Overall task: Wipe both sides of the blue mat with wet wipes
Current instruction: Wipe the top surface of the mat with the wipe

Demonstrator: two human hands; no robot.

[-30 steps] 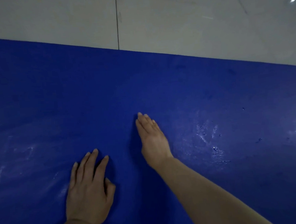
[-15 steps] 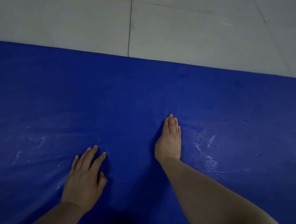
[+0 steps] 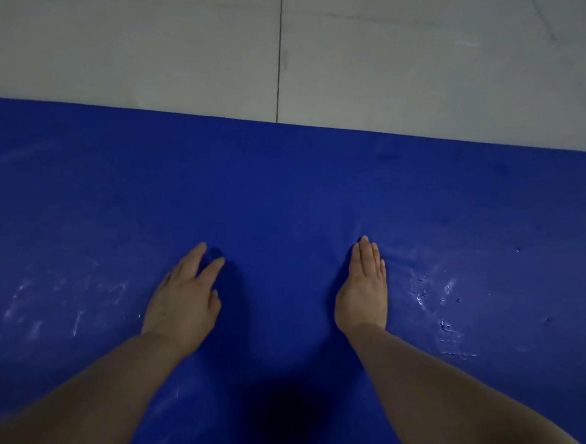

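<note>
The blue mat (image 3: 283, 195) fills most of the view and lies flat on the floor. My left hand (image 3: 183, 297) rests palm down on it left of centre, fingers spread and straight. My right hand (image 3: 364, 289) presses flat on the mat right of centre, fingers together and pointing away from me. Neither hand holds anything. No wet wipe is in view. Wet streaks and droplets (image 3: 437, 298) glisten on the mat to the right of my right hand, and faint pale smears (image 3: 66, 304) show to the left of my left hand.
Pale grey floor tiles (image 3: 171, 50) lie beyond the mat's far edge, with a dark grout line (image 3: 280, 61) running away from me. A dark shadow (image 3: 289, 414) falls on the mat between my forearms.
My right hand has slid to the right across the mat, and my left hand has moved forward and a little right. The two hands are now further apart. The view has tilted upward slightly.
</note>
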